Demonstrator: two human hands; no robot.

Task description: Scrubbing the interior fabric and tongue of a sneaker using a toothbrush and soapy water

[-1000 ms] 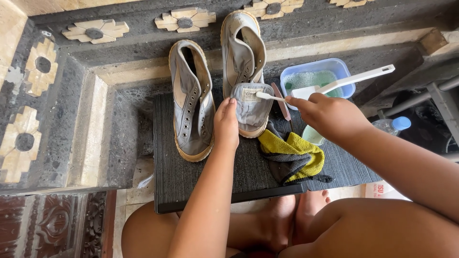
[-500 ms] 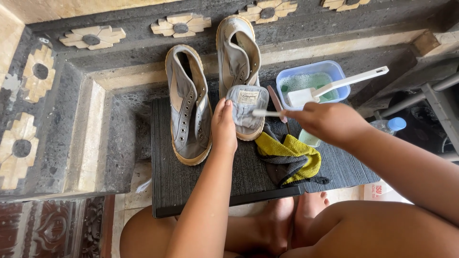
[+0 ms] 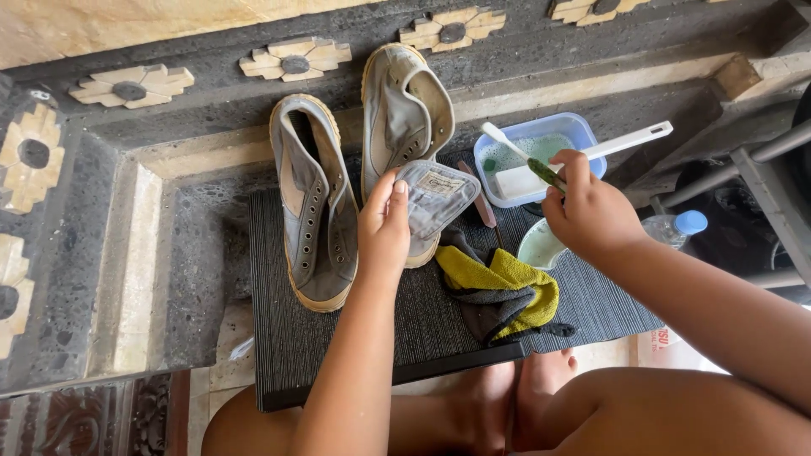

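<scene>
Head view: dark ribbed worktop [image 3: 338, 363] set against a stone ledge with flower tiles. Two grey canvas shoes on it: left shoe [image 3: 310, 203] lying flat, right shoe [image 3: 404, 110] beside it, toe toward the person. Blue tub [image 3: 583, 135] of soapy water behind, a white-handled brush [image 3: 591, 156] resting across it. Yellow-grey cloth [image 3: 503, 291] bunched in front of the right shoe. Plastic bottle [image 3: 672, 228] off the right edge. Left hand [image 3: 384, 224] is closed on the insole [image 3: 435, 198], holding it tilted up over the right shoe's toe. Right hand [image 3: 591, 211] grips a toothbrush [image 3: 519, 156], bristle end reaching into the tub, just right of the insole, not touching it.
</scene>
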